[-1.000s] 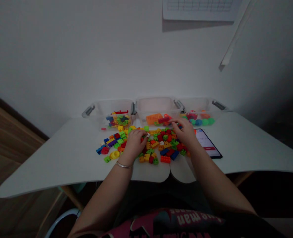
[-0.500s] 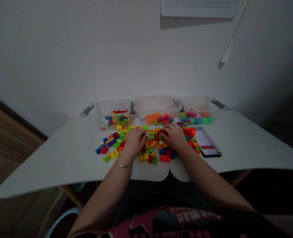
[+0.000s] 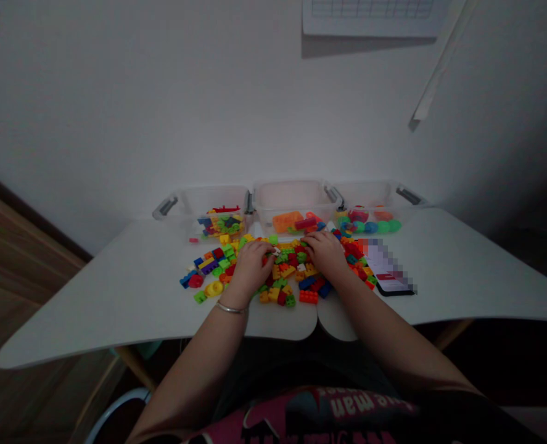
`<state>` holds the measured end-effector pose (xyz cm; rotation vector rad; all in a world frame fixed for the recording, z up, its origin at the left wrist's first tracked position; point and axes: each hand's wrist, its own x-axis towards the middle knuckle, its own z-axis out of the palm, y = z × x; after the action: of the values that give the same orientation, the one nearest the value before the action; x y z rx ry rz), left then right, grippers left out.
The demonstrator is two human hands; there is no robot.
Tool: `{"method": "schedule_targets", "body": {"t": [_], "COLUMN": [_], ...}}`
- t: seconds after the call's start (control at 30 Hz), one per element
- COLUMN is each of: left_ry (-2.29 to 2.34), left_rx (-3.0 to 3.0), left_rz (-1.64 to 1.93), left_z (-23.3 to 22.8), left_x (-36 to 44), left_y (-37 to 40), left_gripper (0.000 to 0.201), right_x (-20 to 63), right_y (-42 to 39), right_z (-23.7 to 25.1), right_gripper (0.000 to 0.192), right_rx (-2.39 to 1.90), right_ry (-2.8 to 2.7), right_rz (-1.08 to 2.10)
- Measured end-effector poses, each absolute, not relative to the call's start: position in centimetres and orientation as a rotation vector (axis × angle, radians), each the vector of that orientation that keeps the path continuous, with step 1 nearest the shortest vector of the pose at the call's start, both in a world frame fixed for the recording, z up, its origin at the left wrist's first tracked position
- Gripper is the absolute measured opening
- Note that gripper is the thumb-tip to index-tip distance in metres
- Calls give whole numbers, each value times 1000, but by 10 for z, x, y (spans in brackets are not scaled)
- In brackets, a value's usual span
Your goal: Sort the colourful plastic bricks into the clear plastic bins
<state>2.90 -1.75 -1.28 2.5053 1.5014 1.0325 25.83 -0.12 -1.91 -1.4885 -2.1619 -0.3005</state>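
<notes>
Head view: the brick pile (image 3: 288,271) lies between the table's (image 3: 116,296) front edge and rear-edge bins (image 3: 292,194). Half-curled, the left hand (image 3: 251,265) meets a white piece (image 3: 277,251), the right hand (image 3: 327,251) covers pile; grip cannot be told. Apparent step: picking through; next move calls for fingertip pinch.

right hand (image 3: 327,253) | back from middle bin (image 3: 266,217) | over brick pile (image 3: 287,270)

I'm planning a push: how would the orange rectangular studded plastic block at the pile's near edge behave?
The orange rectangular studded plastic block is probably stiff, given its straight edges. Its boxy shape should make it slide rather than roll. Smaller than the right hand, it's likely light.
</notes>
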Motion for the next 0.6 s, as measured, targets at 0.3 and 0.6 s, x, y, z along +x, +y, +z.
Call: {"method": "schedule_targets", "body": {"t": [0.3,0.6], "left_ry": [1512,1537], "left_rx": [2496,2492], "left_rz": [1031,1011], "left_z": [-13,-12], "left_x": [28,28], "left_y": [-17,-18], "left_gripper": [13,16], "right_x": [257,256], "right_y": [-1,-9], "right_z": [-15,-5], "right_gripper": [19,18], "right_rx": [-1556,-1517], "right_ry": [-2172,-2153], "right_rz": [-277,-357]}}
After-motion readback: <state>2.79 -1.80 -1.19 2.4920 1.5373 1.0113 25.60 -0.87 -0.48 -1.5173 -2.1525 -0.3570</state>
